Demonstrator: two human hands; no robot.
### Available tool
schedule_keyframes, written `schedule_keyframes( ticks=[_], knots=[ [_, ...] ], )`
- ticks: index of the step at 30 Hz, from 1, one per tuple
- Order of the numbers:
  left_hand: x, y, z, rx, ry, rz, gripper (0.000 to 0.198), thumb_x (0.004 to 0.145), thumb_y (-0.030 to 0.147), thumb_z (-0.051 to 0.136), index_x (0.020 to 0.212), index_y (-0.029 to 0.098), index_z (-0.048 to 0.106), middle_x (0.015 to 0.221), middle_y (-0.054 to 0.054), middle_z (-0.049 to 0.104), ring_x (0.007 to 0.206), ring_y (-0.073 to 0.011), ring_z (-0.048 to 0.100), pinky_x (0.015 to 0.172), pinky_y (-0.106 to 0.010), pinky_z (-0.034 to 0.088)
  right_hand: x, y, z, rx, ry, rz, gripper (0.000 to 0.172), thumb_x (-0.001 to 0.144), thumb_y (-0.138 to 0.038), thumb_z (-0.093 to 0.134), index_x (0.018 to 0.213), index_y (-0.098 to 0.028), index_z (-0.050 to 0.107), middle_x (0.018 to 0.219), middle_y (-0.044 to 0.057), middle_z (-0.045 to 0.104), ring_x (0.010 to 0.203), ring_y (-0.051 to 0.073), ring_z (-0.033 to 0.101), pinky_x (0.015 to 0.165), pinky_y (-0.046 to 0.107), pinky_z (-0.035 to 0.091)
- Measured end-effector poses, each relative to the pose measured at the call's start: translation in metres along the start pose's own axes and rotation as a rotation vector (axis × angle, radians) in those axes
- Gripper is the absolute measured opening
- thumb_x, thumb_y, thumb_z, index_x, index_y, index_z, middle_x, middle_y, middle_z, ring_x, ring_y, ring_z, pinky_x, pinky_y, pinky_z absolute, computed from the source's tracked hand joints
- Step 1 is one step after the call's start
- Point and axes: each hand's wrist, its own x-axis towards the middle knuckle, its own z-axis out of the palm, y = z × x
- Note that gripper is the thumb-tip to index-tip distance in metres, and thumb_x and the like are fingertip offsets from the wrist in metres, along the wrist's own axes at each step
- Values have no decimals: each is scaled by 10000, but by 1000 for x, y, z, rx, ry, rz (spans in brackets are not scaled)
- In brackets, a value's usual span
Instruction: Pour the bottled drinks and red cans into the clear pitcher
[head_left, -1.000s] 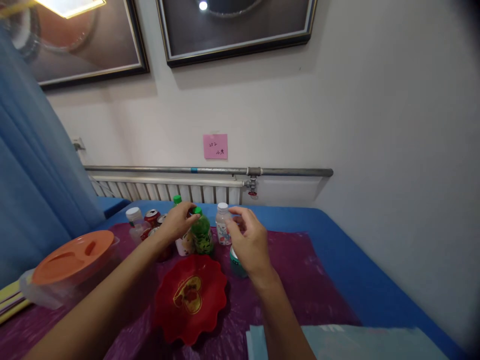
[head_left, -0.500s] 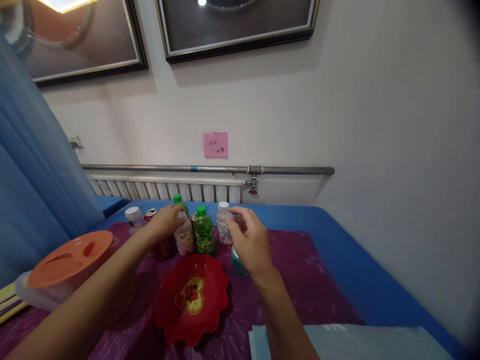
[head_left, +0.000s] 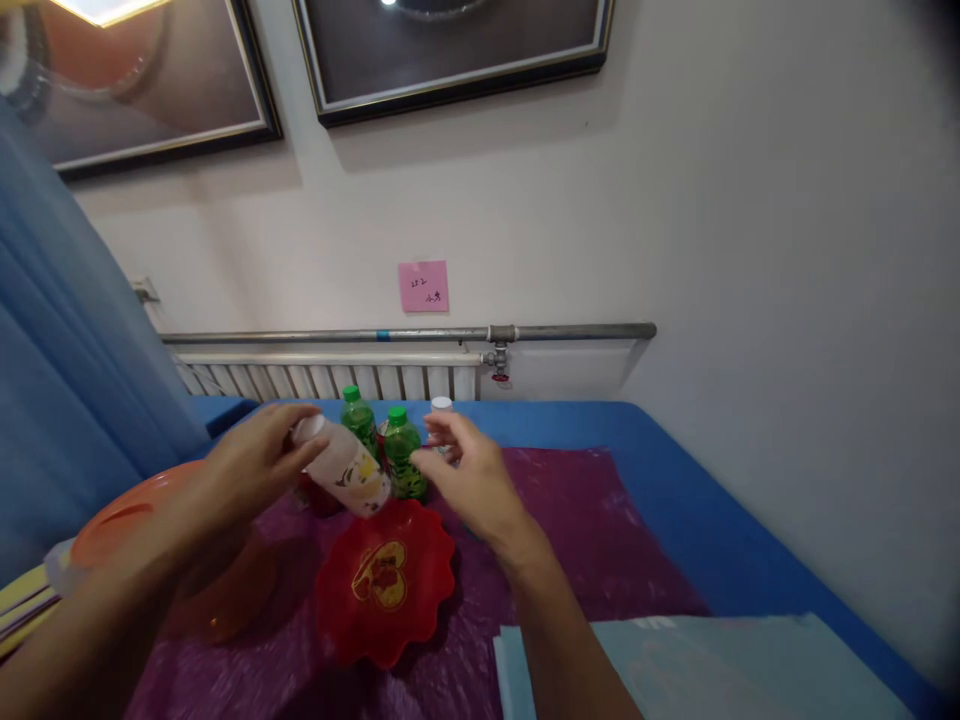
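Observation:
My left hand [head_left: 262,450] is closed round the capped upper end of a white bottle [head_left: 352,472] with a printed label. The bottle tilts, its base toward the right, just over the back left rim of a red scalloped plate [head_left: 424,590]. My right hand [head_left: 476,480] is open, thumb and fingers apart, nearest to a green bottle [head_left: 405,445] with a green cap. Behind that hand stands a white-capped bottle [head_left: 442,404], mostly hidden. A second green bottle [head_left: 358,415] stands farther back. A red can [head_left: 321,497] is partly covered by my left hand and the white bottle.
An orange-lidded container [head_left: 112,525] sits at the left, partly behind my left arm. Purple plastic sheeting [head_left: 577,530] covers part of the blue table [head_left: 690,520]. A folded light blue cloth [head_left: 712,660] lies front right. A radiator [head_left: 300,380] runs along the wall behind.
My left hand has drawn the white bottle up and left from the group, tipping it. My right hand has moved slightly left, toward the front green bottle. The view has shifted slightly.

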Motion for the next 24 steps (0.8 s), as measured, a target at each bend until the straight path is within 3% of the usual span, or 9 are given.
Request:
schedule_keyframes(
  ticks=[2,4,7,11,15,18,22,24],
  knots=[
    [-19,8,-15,-201,-42,-71,638,684,684,522,1140,249,618,1079,-66,687,979,-298,636,907,-431,514,-5,-3,8,-1,-190,-21,592,663,-311,772,1223,-243,590,1181,70,646,1063,244,612,863,368,508],
    [-33,15,-22,-457,-101,-126,618,647,666,617,1122,270,624,1101,-52,689,1002,-285,642,875,-385,547,-9,-6,15,15,-358,-44,799,570,-343,844,1301,-262,533,1222,68,636,1083,266,608,877,386,508],
    [-45,18,-22,-713,-182,-118,552,670,549,695,1140,271,616,1147,-63,676,1040,-280,638,857,-363,575,-14,-7,21,72,-520,-11,786,559,-278,844,1284,-280,537,1057,14,695,893,213,661,725,306,540],
    [-47,8,-25,-579,-261,-18,560,664,533,714,1190,364,620,1267,-3,625,1163,-278,574,990,-377,515,-17,-5,20,145,-648,48,699,519,-228,845,1178,-273,616,938,-21,699,793,179,654,603,232,521],
    [-50,-1,-27,-669,-336,-14,425,650,493,742,1047,355,686,1086,3,691,1025,-242,628,870,-294,545,-17,-5,20,197,-721,68,699,510,-205,839,1173,-271,627,942,-22,692,804,175,645,623,234,529],
    [-51,-3,-19,-774,-325,-49,390,634,462,770,976,296,682,961,-5,690,901,-211,628,774,-264,529,-17,-7,23,157,-718,76,690,515,-198,834,1169,-270,627,916,-27,687,781,168,629,608,226,514],
    [-51,0,-7,-572,-154,-137,412,620,600,715,734,216,621,688,0,614,677,-185,565,601,-268,459,-19,-7,26,122,-627,42,628,522,-193,813,1121,-271,640,873,-46,674,716,146,608,550,197,477],
    [-51,1,-7,-434,-74,-135,470,638,674,638,767,221,635,711,-13,639,676,-203,578,596,-287,459,-19,-6,25,115,-608,40,620,519,-184,808,1111,-267,643,854,-47,673,694,141,604,528,189,466]
  ],
)
